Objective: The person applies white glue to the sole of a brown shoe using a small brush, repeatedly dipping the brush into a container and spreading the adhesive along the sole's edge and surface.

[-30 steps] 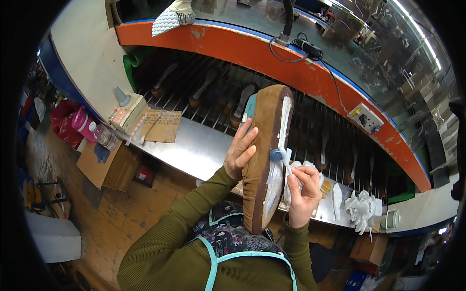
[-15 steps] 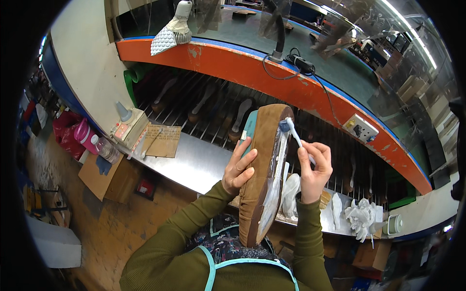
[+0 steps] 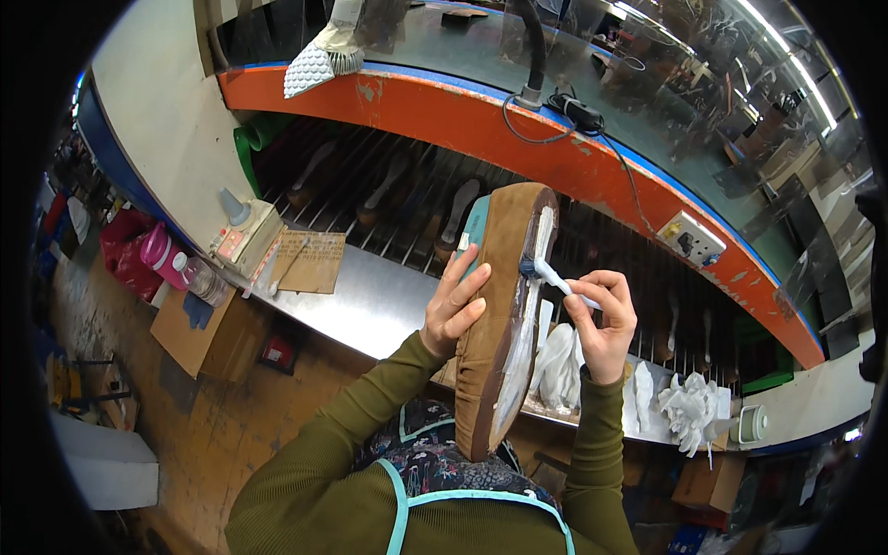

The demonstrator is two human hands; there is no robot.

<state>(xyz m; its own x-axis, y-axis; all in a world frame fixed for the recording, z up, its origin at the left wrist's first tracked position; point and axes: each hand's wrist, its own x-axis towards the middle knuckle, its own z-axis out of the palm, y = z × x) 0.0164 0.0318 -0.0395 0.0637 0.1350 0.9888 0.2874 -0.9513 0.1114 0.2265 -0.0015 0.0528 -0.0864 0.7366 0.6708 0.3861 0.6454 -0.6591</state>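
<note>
My left hand [image 3: 452, 309] grips a brown suede shoe upper [image 3: 497, 314] from its left side and holds it on edge, toe up, heel against my apron. Its underside faces right and shows white glue along the rim. My right hand [image 3: 601, 320] pinches a small white-handled brush [image 3: 558, 279], and the bristle end touches the shoe's rim near the toe.
A steel bench [image 3: 370, 301] runs under an orange conveyor rail [image 3: 573, 157] with shoes on dark racks. On the bench lie a cardboard sheet [image 3: 310, 262], a small timer box [image 3: 242, 242], white glue-crusted lumps [image 3: 689, 407] and a pot [image 3: 751, 424]. Pink bottles [image 3: 166, 259] stand at the left.
My right hand has lifted the brush from low beside the shoe to its rim near the toe. The shoe has stayed upright in my left hand.
</note>
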